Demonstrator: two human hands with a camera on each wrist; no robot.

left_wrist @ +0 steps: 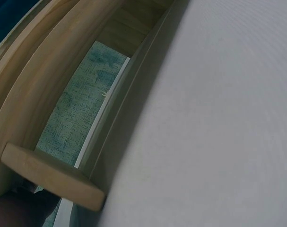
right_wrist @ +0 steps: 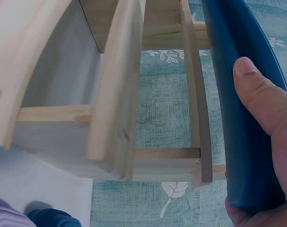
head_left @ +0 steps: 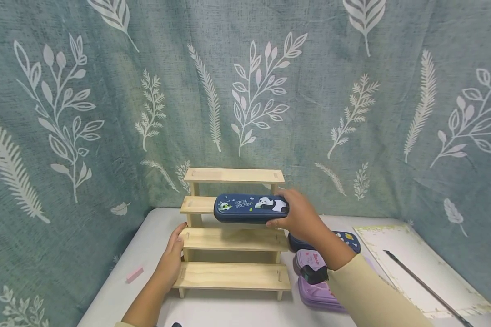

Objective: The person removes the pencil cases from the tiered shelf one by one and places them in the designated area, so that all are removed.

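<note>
Pale wood made up the stepped shelf (head_left: 233,236) in the head view, and the right hand (head_left: 300,215) gripped the navy pencil case (head_left: 249,208) by its end at 3 o'clock, thumb below and fingers wrapped over, holding it level just above the second step from the top. The left hand (head_left: 169,263) lay flat and relaxed against the shelf's side at 9 o'clock, steadying it; doing this step well would probably mean keeping that brace firm and the case parallel to the plank so it lands squarely. The case was long, rounded at the ends, dark blue with a panda print and pale lettering. In the left wrist view, only the wooden frame (left_wrist: 48,175) and grey table (left_wrist: 214,132) showed; the hand itself was not clearly visible. In the right wrist view, the thumb (right_wrist: 259,94) pressed the case's blue edge (right_wrist: 242,118) at 3 o'clock, beside the shelf planks (right_wrist: 115,94).
</note>
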